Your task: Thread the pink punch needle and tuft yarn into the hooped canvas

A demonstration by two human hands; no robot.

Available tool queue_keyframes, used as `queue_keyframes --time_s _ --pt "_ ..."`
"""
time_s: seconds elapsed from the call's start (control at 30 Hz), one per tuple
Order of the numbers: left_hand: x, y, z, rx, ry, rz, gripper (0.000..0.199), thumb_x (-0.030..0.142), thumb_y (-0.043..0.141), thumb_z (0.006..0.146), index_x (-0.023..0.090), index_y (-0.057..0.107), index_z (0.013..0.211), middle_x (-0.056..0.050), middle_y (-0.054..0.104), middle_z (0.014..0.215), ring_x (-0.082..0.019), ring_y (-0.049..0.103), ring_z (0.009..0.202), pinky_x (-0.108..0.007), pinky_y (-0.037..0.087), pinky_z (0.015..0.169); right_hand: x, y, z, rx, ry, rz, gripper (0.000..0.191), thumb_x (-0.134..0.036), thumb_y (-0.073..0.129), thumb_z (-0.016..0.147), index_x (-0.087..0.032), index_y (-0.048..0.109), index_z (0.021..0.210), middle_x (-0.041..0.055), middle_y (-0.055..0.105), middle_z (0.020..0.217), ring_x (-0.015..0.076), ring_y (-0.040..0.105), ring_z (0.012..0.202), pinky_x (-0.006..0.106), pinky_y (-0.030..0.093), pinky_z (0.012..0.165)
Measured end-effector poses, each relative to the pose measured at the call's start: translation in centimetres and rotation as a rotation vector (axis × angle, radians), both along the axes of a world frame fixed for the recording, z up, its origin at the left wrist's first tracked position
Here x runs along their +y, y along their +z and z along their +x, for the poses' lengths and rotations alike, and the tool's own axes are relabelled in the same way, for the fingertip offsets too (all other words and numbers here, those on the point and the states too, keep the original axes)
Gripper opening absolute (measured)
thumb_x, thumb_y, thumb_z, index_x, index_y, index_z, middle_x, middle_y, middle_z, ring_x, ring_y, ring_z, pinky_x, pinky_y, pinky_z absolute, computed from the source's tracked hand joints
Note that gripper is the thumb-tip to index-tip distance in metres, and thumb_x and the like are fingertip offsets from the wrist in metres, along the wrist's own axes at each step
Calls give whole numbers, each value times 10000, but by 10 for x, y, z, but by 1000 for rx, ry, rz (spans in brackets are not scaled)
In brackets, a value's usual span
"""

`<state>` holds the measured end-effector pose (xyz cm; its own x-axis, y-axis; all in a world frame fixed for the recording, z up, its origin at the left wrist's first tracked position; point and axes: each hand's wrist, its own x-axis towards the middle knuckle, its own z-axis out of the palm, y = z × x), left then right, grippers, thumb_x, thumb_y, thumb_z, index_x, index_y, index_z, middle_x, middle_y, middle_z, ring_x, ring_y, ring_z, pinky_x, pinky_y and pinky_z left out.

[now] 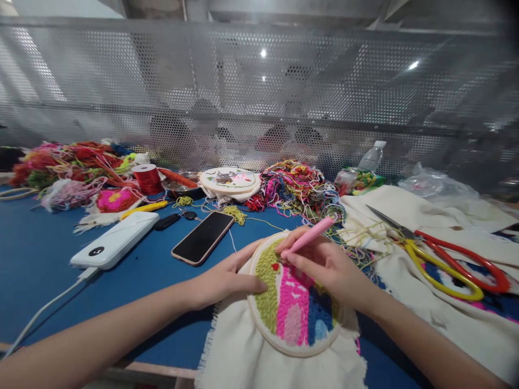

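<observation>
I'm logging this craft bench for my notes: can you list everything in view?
embroidery hoop: one, green, pink, blue yarn, on cream cloth, front centre
punch needle: one, pink, in right hand
phone: one, black, left of hoop
power bank: one, white, left
scissors: two pairs, red and yellow, right
thread spool: one, red, back left
yarn piles: mixed colours, back
second hoop: one, back centre
table: blue
left hand: steadies hoop rim
right hand: grips needle

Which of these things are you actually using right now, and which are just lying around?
In use: embroidery hoop with cream cloth, steadied by left hand; pink punch needle in right hand.

Lying about: phone, power bank, scissors, red spool, yarn pile.
</observation>
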<state>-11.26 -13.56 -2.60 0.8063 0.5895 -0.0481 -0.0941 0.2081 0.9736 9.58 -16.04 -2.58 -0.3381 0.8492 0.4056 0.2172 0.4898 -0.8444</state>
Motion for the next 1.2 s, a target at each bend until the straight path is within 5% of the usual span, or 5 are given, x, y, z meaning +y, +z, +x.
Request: queue_keyframes --time_s 0.13,0.23,0.8,1.0,1.2 --pt "1 -7 -1 6 23 -37 743 58 596 783 333 318 1414 -36 506 1372 -264 499 1212 -380 412 971 -2 -6 4 -243 -147 343 75 -266 534 896 -220 589 916 58 663 956 212 622 897 397 495 827" --pt "1 -8 -1 4 21 -52 741 54 608 785 344 328 1407 -27 510 1370 -245 513 1200 -347 427 953 -4 -11 4 -287 -224 417 109 -279 489 920 -216 576 939 64 674 936 219 635 863 396 492 791" --pt "1 -11 -2 -8 48 -38 735 57 627 782 338 346 1401 -28 542 1336 -228 547 1156 -325 447 927 -2 -13 6 -302 -282 464 127 -303 463 934 -215 552 952 56 693 891 201 662 801 355 494 745" --pt "1 -11 -2 -2 51 -24 729 68 636 778 327 351 1397 -39 549 1323 -233 549 1150 -349 443 938 -3 -15 5 -232 -296 376 163 -326 515 906 -231 502 1037 32 673 890 178 656 775 317 494 718" --pt "0 -11 -2 31 61 -39 700 82 622 779 297 358 1390 -48 585 1270 -222 588 1085 -365 453 928 -4 -13 0 -192 -287 217 124 -339 513 904 -221 543 926 28 653 868 160 633 746 298 483 702"
